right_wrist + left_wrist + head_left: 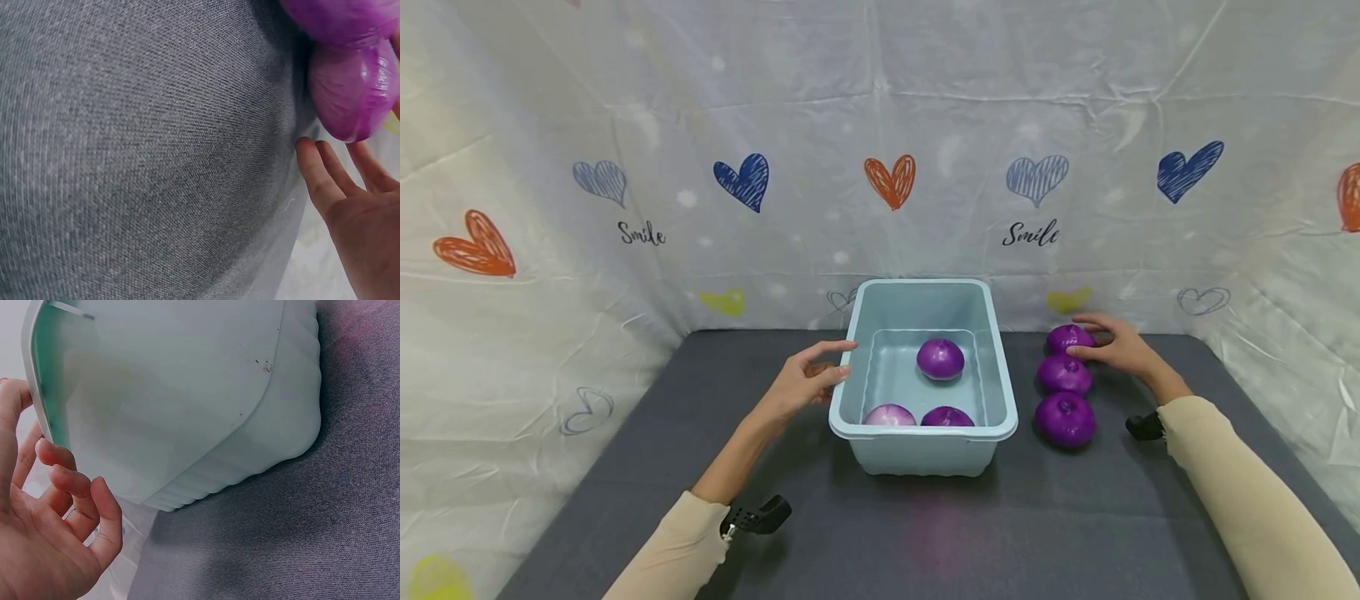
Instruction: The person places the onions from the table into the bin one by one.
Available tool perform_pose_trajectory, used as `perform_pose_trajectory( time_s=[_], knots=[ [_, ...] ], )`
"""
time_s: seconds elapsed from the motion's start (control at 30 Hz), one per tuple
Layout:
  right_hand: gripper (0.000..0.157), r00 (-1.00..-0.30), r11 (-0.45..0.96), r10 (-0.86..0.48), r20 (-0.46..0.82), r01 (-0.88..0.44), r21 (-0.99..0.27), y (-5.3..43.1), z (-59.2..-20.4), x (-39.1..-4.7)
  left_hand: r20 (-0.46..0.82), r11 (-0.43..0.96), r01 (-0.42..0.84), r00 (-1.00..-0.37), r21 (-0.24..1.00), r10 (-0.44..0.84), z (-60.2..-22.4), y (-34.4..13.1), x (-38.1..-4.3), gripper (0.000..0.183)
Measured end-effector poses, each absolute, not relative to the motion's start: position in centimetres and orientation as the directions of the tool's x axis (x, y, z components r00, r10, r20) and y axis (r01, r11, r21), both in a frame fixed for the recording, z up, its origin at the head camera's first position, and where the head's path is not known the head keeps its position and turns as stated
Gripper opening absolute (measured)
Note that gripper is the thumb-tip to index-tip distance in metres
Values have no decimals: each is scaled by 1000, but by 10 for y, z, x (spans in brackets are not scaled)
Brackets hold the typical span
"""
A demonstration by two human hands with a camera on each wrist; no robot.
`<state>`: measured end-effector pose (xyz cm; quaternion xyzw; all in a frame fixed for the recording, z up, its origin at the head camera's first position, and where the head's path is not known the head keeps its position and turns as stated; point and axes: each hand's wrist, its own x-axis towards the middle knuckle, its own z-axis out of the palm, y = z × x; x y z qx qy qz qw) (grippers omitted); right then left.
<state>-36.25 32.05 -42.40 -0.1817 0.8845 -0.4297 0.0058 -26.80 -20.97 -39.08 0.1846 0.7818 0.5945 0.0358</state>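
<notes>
Onions (1064, 377) sit in a tight row of three beside our right hand (1122, 346), whose thumb and fingers are spread about the farthest onion (1070, 335) without a clear grip; how hard they press, we cannot tell. Our left hand (801, 379) is loose, index finger and thumb stretched to the side rim of the pale blue basin (925, 454), which stands between our hands with three more onions (940, 358) inside. We judge each onion fairly light and firm, its glossy surface likely slippery, so thumb opposite fingers across the widest part looks surer than pinching the tip; rough handling could bruise it. The basin seems thin plastic, light and slightly flexible, best steadied by the rim.
</notes>
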Motion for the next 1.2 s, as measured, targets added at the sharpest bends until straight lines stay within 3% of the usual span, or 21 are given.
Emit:
perform_pose_trajectory(
  time_s=[0.23,0.67,1.2],
  knots=[
    [60,-921,577,-334,201,-369,-729,323,-431,-368,165,226,248,-929,942,332,-390,-208,-267,44],
    [65,-951,580,-266,155,-287,-763,332,-423,-358,157,225,236,-934,945,322,-391,-208,-267,45],
    [63,-945,526,-250,209,-314,-790,339,-408,-337,184,230,261,-933,937,308,-390,-206,-267,45]
  ],
)
